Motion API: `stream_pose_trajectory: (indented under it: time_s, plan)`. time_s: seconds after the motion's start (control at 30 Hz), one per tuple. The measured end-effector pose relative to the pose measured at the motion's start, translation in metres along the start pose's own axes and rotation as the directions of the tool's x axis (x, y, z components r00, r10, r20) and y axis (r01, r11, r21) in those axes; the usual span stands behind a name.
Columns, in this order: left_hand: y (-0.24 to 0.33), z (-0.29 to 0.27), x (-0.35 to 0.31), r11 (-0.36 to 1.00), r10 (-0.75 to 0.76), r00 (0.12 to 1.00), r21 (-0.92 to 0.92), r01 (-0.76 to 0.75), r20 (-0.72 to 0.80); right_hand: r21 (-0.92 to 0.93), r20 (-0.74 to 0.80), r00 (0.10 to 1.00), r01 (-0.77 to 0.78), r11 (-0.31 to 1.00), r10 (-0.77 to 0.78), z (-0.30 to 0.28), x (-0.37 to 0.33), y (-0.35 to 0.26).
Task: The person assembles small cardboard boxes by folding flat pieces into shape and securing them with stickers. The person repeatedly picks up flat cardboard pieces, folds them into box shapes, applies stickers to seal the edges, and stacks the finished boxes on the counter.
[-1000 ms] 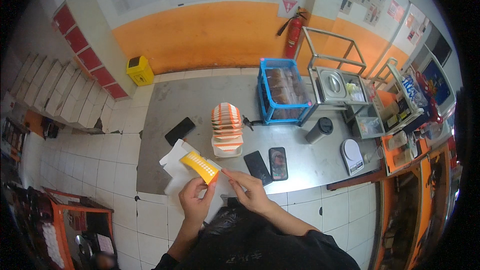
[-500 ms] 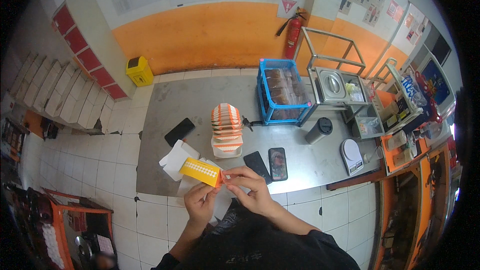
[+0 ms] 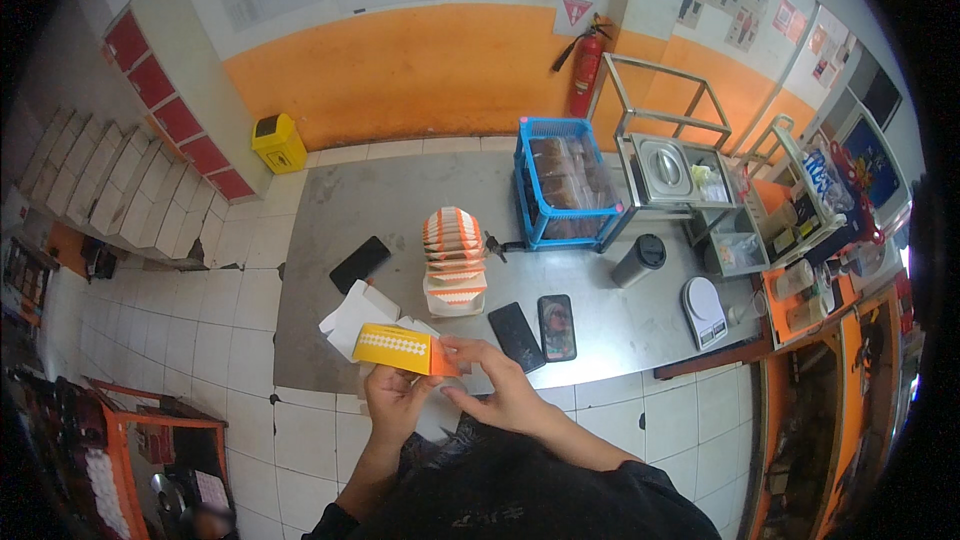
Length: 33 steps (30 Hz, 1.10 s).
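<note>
A small yellow and orange cardboard box (image 3: 392, 347) with a white diamond pattern is between my hands at the table's near edge. My left hand (image 3: 393, 402) grips it from below, fingers closed on its lower edge. At its orange right end, my right hand (image 3: 503, 390) pinches the side with thumb and index finger. Part of its white inner side shows. Behind the box lies an opened white carton piece (image 3: 352, 312). Just beyond stands a stack of nested orange and white paper trays (image 3: 455, 260).
Two dark phones (image 3: 517, 336) (image 3: 557, 328) lie right of the stack, another phone (image 3: 360, 264) to its left. Farther right are a blue crate (image 3: 567, 228) of bagged brown goods, a lidded grey tumbler (image 3: 638, 262) and a white kitchen scale (image 3: 704, 313). The metal table (image 3: 330, 200) carries them all.
The yellow box has turned from a slanted, flatter pose to a more level one and looks more opened out. My right hand has shifted slightly, its thumb now lower on the orange end.
</note>
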<state>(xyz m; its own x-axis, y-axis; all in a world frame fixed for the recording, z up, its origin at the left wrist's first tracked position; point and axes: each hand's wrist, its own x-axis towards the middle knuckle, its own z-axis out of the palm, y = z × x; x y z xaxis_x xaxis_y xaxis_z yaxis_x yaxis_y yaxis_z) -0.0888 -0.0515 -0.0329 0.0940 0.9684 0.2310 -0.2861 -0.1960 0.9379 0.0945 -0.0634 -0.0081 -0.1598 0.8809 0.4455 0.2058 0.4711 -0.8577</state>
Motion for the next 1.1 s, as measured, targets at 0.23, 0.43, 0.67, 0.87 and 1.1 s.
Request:
stream_pose_trajectory:
  time_s: [0.23,0.43,0.67,0.87,1.1]
  plan:
    - [0.001,0.005,0.004,0.681,0.055,0.966,0.697,-0.223,0.254,-0.161,-0.001,0.968,-0.246,0.956,0.249,-0.001,-0.007,0.016]
    - [-0.007,0.007,0.013,0.541,0.085,0.905,0.744,-0.393,0.417,-0.035,-0.07,0.924,-0.379,0.925,0.376,-0.001,-0.008,0.023]
    - [-0.016,0.007,0.011,0.571,0.178,0.899,0.702,-0.426,0.401,0.182,-0.162,0.884,-0.41,0.894,0.439,-0.004,0.005,0.028]
    - [-0.019,0.006,0.009,0.969,-0.109,0.994,0.226,0.101,0.022,-0.024,-0.049,0.978,-0.205,0.978,0.204,-0.01,0.002,0.027]
    - [-0.027,-0.006,0.009,0.97,-0.24,0.969,-0.033,0.242,0.055,0.045,0.03,0.984,-0.179,0.983,0.178,-0.011,0.004,0.026]
